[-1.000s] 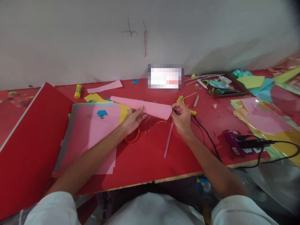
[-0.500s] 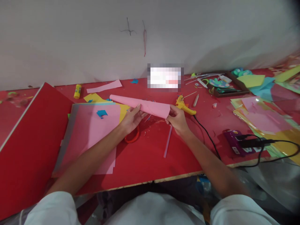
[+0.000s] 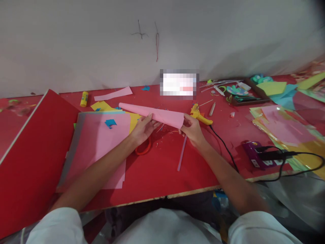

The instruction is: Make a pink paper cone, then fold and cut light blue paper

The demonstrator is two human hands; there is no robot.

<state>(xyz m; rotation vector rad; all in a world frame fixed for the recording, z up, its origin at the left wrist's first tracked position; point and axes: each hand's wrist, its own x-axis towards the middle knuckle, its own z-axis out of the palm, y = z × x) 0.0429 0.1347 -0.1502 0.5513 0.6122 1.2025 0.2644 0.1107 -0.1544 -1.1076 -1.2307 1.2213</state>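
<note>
A pink paper cone (image 3: pixel 166 116) is held level over the red table, its narrow tip to the left and its wide end to the right. My left hand (image 3: pixel 144 129) grips it at mid-length from below, thumb on the near side. At the wide end, my right hand (image 3: pixel 192 129) is closed on the rim, with some fingers hidden behind or inside the paper. Below the cone lie red-handled scissors (image 3: pixel 143 147), partly covered by my left hand. A yellow glue gun (image 3: pixel 200 117) rests just behind my right hand, and a pale pink strip (image 3: pixel 182 154) lies below it.
Pink sheets (image 3: pixel 106 145) with blue scraps lie at left, beside a raised red board (image 3: pixel 33 159). A glue stick (image 3: pixel 84 99) stands behind them. On the right are a purple box (image 3: pixel 256 154) with black cables, a dark tray (image 3: pixel 251 100) and coloured papers (image 3: pixel 284 123).
</note>
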